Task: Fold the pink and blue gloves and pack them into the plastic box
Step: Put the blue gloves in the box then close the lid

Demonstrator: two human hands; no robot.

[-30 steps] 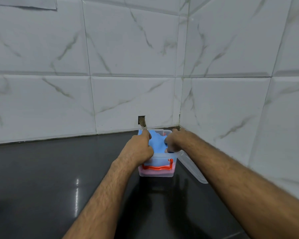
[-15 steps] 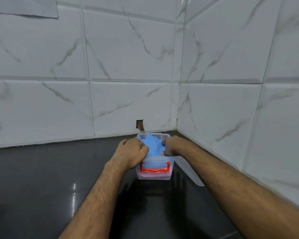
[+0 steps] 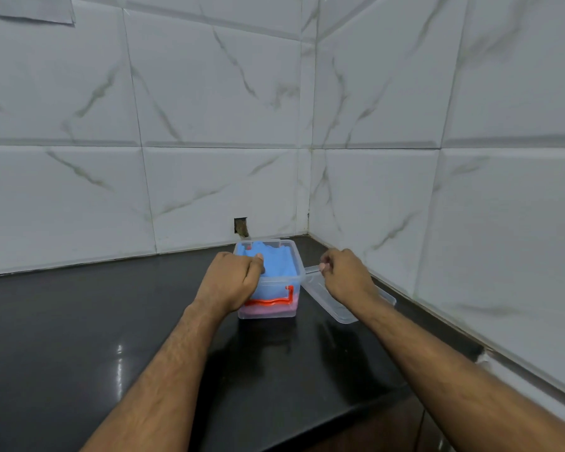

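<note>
Black counter [image 3: 79,337] | left hand [image 3: 230,282] fingers curled over plastic box [image 3: 274,313] rim | right hand [image 3: 346,277] fingers pinching lid [image 3: 340,313]

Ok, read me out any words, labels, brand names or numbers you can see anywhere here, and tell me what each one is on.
None can be read.
Plastic box: no print shows on its clear walls or its red handle.
Lid: clear, no label visible.
Paper sheet on the wall tiles, top left: looks blank; any marks are too faint to tell.
Blue gloves, dark counter: no writing.
</note>
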